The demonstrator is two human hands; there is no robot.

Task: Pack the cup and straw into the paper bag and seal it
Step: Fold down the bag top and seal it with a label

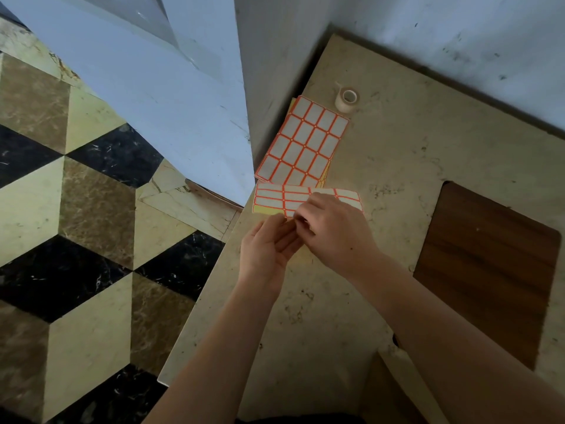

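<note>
No cup, straw or paper bag shows in the head view. A small sheet of white labels with orange borders [293, 198] lies near the table's left edge. My left hand [269, 246] grips its near edge from below, fingers curled. My right hand [333, 234] comes over from the right and pinches the same edge with thumb and fingertips. Whether a single label is lifted off is hidden by the fingers.
A stack of larger label sheets [305, 139] lies just beyond, with a small tape roll [347, 101] behind it near the wall. A brown wood-grained panel [489, 264] sits in the beige marble table [397, 154] at right. A white door [153, 87] and patterned floor [76, 209] lie left.
</note>
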